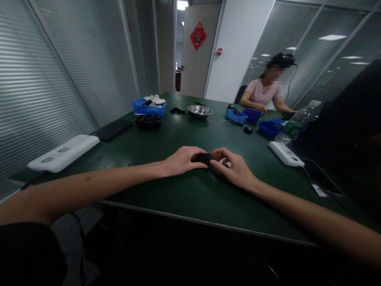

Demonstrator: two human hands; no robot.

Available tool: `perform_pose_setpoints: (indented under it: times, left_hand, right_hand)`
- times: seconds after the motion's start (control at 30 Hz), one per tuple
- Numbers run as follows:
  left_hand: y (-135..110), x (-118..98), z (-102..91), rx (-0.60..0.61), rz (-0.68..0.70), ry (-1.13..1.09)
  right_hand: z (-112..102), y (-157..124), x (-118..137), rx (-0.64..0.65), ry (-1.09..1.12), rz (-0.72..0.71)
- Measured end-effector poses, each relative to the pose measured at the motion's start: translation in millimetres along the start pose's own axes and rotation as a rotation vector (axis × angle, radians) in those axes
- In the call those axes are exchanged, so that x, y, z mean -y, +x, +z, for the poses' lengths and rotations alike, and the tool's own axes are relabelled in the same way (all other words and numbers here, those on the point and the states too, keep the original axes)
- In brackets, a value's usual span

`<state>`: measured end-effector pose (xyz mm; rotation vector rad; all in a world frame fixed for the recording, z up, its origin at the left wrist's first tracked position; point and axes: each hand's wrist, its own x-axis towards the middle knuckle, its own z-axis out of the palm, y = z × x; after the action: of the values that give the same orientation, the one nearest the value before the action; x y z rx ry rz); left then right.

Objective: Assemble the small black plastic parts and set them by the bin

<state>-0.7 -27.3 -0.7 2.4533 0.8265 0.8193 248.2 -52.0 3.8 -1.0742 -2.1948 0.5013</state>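
Both of my hands rest on the dark green table (166,186) and meet around a small black part (202,158). My left hand (183,160) curls its fingers over the part's left end. My right hand (233,167) pinches its right end with fingertips and thumb. A small white piece (225,162) shows under my right fingers; what it is I cannot make out.
A white power bank (64,152) and a black phone (114,129) lie at the left. Behind are black round parts (149,121), blue bins (148,107) (236,115), a steel bowl (199,111). At right lie another white power bank (285,153) and a plastic bottle (297,123). A person in pink (264,93) sits opposite.
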Motion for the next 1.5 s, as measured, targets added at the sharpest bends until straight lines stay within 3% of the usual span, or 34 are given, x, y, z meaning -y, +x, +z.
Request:
perform_pose_setpoints:
  times: [0.2, 0.4, 0.63, 0.87, 1.07, 1.33, 1.5]
  left_hand:
    - [0.6, 1.9, 0.5, 0.006, -0.009, 0.006]
    - [0.1, 2.4, 0.9, 0.006, 0.006, 0.021]
    - [0.5, 2.8, 0.8, 0.014, 0.000, 0.027]
    - [0.1, 0.2, 0.2, 0.019, 0.005, 0.017]
    - [-0.5, 1.7, -0.4, 0.017, 0.014, 0.038]
    - [-0.1, 0.0, -0.8, 0.015, 0.008, 0.038]
    - [-0.2, 2.3, 1.0, 0.013, 0.015, 0.054]
  right_hand:
    - [-0.5, -1.6, -2.3, -0.001, -0.039, -0.119]
    - [0.6, -0.9, -2.0, -0.030, -0.032, -0.030]
    - [-1.0, -2.2, -1.0, -0.011, -0.050, -0.149]
    - [-0.3, -0.8, 1.6, -0.006, -0.019, -0.005]
    - [-0.4, -1.9, -0.5, -0.007, -0.042, -0.135]
    - [0.9, 0.0, 0.7, 0.000, -0.009, -0.007]
    - [-0.1, -1.3, 0.2, 0.000, -0.043, -0.115]
